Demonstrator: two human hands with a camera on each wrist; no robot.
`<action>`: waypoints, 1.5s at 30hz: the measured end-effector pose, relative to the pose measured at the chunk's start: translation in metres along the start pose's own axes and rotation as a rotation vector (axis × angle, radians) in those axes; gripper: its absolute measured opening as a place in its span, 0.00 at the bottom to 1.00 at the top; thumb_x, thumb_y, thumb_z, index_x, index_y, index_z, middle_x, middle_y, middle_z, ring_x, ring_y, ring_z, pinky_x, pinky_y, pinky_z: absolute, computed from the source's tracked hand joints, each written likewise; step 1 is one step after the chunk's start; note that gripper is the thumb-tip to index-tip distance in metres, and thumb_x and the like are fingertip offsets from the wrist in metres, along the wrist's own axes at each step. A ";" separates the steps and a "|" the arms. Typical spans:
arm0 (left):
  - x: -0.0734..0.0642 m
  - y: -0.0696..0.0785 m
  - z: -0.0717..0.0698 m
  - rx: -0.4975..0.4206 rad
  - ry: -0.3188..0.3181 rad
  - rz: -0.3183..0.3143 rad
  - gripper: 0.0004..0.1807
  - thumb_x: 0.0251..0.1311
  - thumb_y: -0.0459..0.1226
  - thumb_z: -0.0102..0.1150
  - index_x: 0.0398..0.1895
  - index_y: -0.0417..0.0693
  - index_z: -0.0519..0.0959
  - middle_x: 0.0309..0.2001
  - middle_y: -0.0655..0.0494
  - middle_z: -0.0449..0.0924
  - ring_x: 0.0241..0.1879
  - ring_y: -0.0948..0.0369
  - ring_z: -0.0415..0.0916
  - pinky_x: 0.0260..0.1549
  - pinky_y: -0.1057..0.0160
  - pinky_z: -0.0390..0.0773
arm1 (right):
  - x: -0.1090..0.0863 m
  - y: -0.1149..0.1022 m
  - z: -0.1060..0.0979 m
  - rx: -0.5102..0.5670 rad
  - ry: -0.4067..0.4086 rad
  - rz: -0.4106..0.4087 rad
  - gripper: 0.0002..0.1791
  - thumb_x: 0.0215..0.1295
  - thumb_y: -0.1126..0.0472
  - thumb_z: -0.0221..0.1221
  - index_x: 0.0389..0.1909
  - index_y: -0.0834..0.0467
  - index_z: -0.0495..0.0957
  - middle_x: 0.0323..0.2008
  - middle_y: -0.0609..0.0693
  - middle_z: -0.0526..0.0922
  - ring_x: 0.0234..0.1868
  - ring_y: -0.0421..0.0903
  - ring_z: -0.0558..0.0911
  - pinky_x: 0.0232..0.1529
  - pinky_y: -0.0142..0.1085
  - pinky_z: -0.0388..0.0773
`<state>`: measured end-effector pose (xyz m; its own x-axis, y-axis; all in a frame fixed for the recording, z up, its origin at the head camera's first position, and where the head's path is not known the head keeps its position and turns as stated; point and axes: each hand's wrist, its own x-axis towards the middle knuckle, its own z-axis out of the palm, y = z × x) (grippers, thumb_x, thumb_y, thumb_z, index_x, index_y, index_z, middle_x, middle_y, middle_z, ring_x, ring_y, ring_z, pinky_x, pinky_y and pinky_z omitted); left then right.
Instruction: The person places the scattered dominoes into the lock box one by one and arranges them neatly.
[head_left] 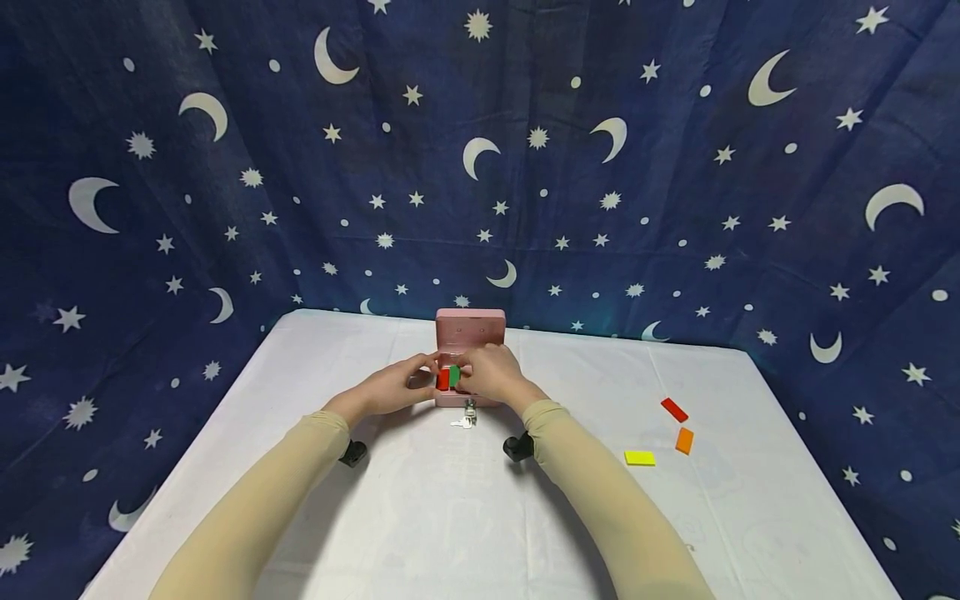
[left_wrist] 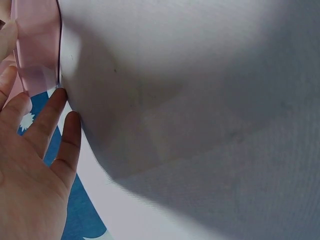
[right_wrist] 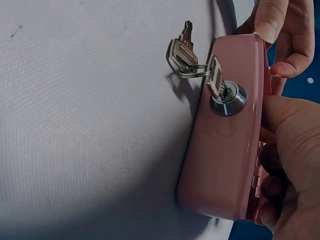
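Pink metal forms a small box [right_wrist: 220, 165] near the far edge of the white table [head_left: 465, 517], its lid [head_left: 471, 325] raised at the back; a silver lock [right_wrist: 234, 106] sits in the front wall with one key [right_wrist: 215, 80] in it, and a second key [right_wrist: 181, 54] hangs from the same ring. Inside the box, toward its left end, a red block [head_left: 443, 380] stands beside a green block [head_left: 454, 377]; the right hand [head_left: 493, 372] reaches in over the rim, its fingers curled and pinching the green block, the fingertips partly hidden. At the left end is the left hand [head_left: 390, 388]; its fingers are loosely spread, the thumb touching the front corner of the rim, with no firm hold on anything. Well apart, on the right side of the table, lie three loose pieces: a red tile [head_left: 674, 409], an orange tile [head_left: 684, 441] just beside it and a yellow tile [head_left: 640, 458] nearer the person; beige sleeves [head_left: 255, 492] cover both forearms, and behind everything hangs a dark blue curtain [head_left: 420, 167] printed with pale moons and stars.
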<state>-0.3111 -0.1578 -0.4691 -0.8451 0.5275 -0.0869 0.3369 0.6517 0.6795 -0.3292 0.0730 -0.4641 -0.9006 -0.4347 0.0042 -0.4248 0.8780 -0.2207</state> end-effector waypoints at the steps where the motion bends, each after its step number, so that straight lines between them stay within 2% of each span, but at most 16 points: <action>1: 0.000 0.000 0.000 0.000 0.000 0.000 0.21 0.67 0.52 0.64 0.56 0.57 0.72 0.76 0.57 0.61 0.68 0.54 0.70 0.66 0.46 0.67 | 0.000 0.000 0.000 0.000 -0.001 -0.003 0.18 0.65 0.46 0.67 0.55 0.42 0.86 0.25 0.36 0.82 0.37 0.44 0.75 0.47 0.41 0.71; 4: 0.001 -0.001 0.001 -0.002 0.000 0.002 0.21 0.66 0.52 0.65 0.55 0.57 0.72 0.77 0.57 0.61 0.68 0.54 0.70 0.67 0.46 0.67 | 0.000 0.000 0.001 -0.014 0.005 -0.007 0.16 0.66 0.47 0.66 0.54 0.42 0.86 0.19 0.36 0.78 0.33 0.44 0.75 0.45 0.41 0.72; 7: 0.002 -0.002 0.002 -0.006 0.000 0.009 0.20 0.67 0.51 0.65 0.55 0.56 0.72 0.76 0.55 0.63 0.68 0.53 0.70 0.67 0.46 0.67 | -0.001 -0.001 0.001 -0.024 0.002 -0.002 0.16 0.66 0.47 0.66 0.52 0.43 0.87 0.18 0.37 0.76 0.32 0.44 0.75 0.46 0.42 0.72; 12: 0.002 -0.002 0.002 0.000 -0.002 0.011 0.20 0.67 0.51 0.64 0.55 0.56 0.72 0.77 0.57 0.60 0.68 0.54 0.70 0.67 0.46 0.67 | -0.001 -0.002 0.002 -0.022 -0.006 0.006 0.16 0.65 0.48 0.67 0.52 0.45 0.87 0.22 0.36 0.80 0.36 0.44 0.75 0.53 0.44 0.71; 15: 0.000 -0.001 0.001 0.010 -0.003 0.012 0.20 0.67 0.52 0.64 0.55 0.56 0.72 0.78 0.60 0.57 0.68 0.54 0.69 0.66 0.46 0.67 | 0.000 -0.003 0.003 -0.033 0.010 -0.009 0.14 0.64 0.48 0.68 0.49 0.46 0.87 0.25 0.37 0.82 0.37 0.44 0.76 0.52 0.45 0.72; 20: -0.001 0.000 -0.001 0.025 0.002 0.019 0.21 0.67 0.52 0.64 0.55 0.55 0.72 0.78 0.59 0.57 0.69 0.53 0.69 0.66 0.45 0.67 | 0.002 -0.002 0.004 -0.053 0.018 -0.027 0.11 0.63 0.47 0.68 0.43 0.46 0.88 0.24 0.37 0.81 0.34 0.44 0.76 0.49 0.43 0.72; 36: -0.001 0.000 0.000 0.016 0.009 0.052 0.20 0.68 0.51 0.63 0.54 0.53 0.72 0.78 0.57 0.57 0.69 0.51 0.69 0.66 0.45 0.67 | 0.002 -0.001 0.007 -0.050 -0.003 -0.025 0.19 0.61 0.44 0.70 0.51 0.45 0.87 0.34 0.38 0.87 0.41 0.45 0.78 0.56 0.44 0.70; 45: -0.001 0.000 0.000 0.014 0.002 0.046 0.19 0.69 0.49 0.63 0.55 0.52 0.72 0.79 0.57 0.56 0.69 0.51 0.69 0.67 0.46 0.67 | 0.001 -0.001 0.007 -0.050 0.001 -0.027 0.19 0.61 0.44 0.70 0.51 0.46 0.87 0.33 0.39 0.86 0.40 0.45 0.78 0.56 0.44 0.70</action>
<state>-0.3099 -0.1580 -0.4690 -0.8294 0.5560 -0.0539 0.3813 0.6341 0.6727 -0.3290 0.0703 -0.4706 -0.8889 -0.4580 0.0101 -0.4527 0.8750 -0.1717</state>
